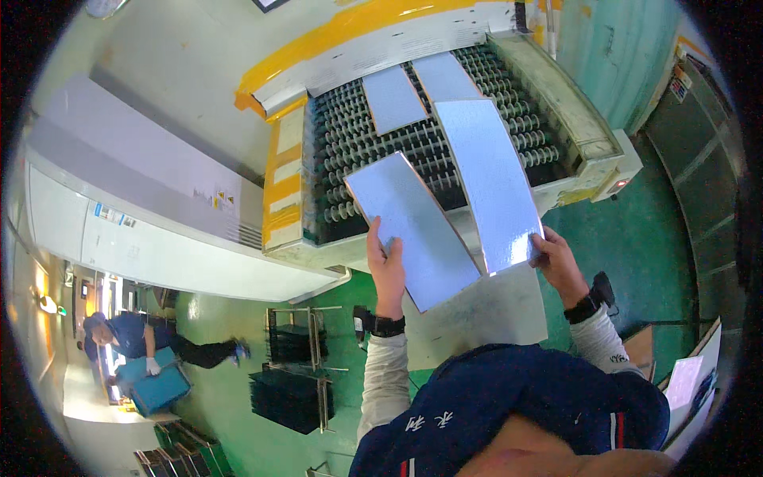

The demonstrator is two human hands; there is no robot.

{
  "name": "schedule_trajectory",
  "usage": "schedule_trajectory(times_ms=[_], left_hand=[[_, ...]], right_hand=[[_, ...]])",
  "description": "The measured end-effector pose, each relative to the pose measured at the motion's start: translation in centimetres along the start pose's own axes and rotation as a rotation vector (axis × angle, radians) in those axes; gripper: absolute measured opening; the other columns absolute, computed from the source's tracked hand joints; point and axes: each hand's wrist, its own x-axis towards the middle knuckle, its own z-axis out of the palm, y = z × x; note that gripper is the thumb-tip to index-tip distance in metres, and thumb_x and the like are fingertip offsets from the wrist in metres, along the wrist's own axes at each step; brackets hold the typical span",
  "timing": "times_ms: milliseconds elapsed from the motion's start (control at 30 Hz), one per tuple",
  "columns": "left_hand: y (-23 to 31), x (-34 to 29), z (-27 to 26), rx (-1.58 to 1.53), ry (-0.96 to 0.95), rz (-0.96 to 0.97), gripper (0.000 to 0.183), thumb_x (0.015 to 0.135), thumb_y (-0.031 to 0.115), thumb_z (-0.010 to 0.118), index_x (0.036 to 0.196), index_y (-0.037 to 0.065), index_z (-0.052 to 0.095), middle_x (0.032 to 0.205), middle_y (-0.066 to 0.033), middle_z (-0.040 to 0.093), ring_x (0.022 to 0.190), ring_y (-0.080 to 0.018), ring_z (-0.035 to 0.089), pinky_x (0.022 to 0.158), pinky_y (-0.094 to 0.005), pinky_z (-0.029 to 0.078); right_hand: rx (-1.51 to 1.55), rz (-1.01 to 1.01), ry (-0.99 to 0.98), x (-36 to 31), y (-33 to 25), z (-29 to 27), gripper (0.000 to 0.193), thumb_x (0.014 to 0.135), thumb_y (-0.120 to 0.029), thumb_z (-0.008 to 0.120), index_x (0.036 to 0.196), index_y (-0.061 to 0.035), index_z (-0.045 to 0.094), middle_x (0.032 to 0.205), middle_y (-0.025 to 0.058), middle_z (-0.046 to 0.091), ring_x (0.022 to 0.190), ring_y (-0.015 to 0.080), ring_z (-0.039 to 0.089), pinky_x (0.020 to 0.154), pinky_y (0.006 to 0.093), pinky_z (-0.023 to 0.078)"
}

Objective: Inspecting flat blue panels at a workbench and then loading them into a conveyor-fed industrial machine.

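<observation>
At far left a co-worker (127, 334) carries a teal bin (156, 383); nearer, black slabs (290, 401) sit in a metal-framed rack (324, 404). Ridged rollers, set in close rows, form the conveyor bed (342, 212) ahead of the person. The left hand (385, 266) pinches the left edge of a flat rectangular panel (413, 230), thumb on its glossy pale-blue face; the panel lies to that hand's right, its long axis slanting forward and left over the rollers. Two similar panels, the left one (395, 99) and the right one (447, 77), lie on the bed's far part. The other held panel (494, 191) reaches farther forward, its far end leaning slightly left – copper-toned edge, shiny face – with the right hand (559, 262) gripping its near right corner. Whether either held panel touches the rollers, I cannot tell.
</observation>
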Motion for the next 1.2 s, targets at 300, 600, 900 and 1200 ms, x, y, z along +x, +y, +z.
schedule_trajectory(times_ms=[300, 600, 900, 1200], left_hand=[[-3.6, 2.4, 1.6, -0.111, -0.074, -0.083, 0.051, 0.085, -0.002, 0.053, 0.135, 0.001, 0.04, 0.135, -0.0153, 0.044, 0.126, -0.0232, 0.041, 0.104, -0.033, 0.032], [-3.4, 9.3, 3.2, 0.236, -0.142, -0.007, 0.058, 0.079, 0.012, 0.066, 0.132, 0.006, 0.045, 0.135, -0.0192, 0.044, 0.122, -0.032, 0.044, 0.101, -0.038, 0.035], [-4.8, 8.1, 3.6, 0.958, -0.22, 0.201, 0.055, 0.073, 0.038, 0.07, 0.122, 0.015, 0.058, 0.139, -0.014, 0.04, 0.129, -0.0402, 0.031, 0.105, -0.0557, 0.022], [-5.5, 11.0, 3.6, 1.046, -0.206, 0.22, 0.056, 0.075, 0.044, 0.067, 0.123, 0.019, 0.057, 0.139, -0.0122, 0.042, 0.129, -0.0386, 0.032, 0.104, -0.0573, 0.022]], right_hand=[[0.53, 0.137, -0.278, 2.2, 1.7, -2.2, 0.024, 0.089, -0.027, 0.062, 0.102, -0.0068, 0.056, 0.081, -0.0019, 0.056, 0.062, 0.0091, 0.046, 0.05, 0.0251, 0.038], [-0.202, -0.054, 0.065, 6.4, -0.2, -2.7, 0.027, 0.089, -0.023, 0.06, 0.107, -0.0029, 0.06, 0.092, 0.0001, 0.063, 0.067, 0.0096, 0.053, 0.056, 0.025, 0.044], [-0.227, -0.039, 0.025, 9.1, 0.6, -1.8, 0.029, 0.087, -0.025, 0.062, 0.105, -0.0019, 0.06, 0.089, 0.003, 0.061, 0.067, 0.0105, 0.053, 0.057, 0.0265, 0.045], [-0.146, -0.002, 0.06, 10.4, 0.5, -1.2, 0.033, 0.085, -0.03, 0.067, 0.1, -0.0028, 0.059, 0.081, 0.002, 0.058, 0.063, 0.013, 0.054, 0.057, 0.0283, 0.047]])
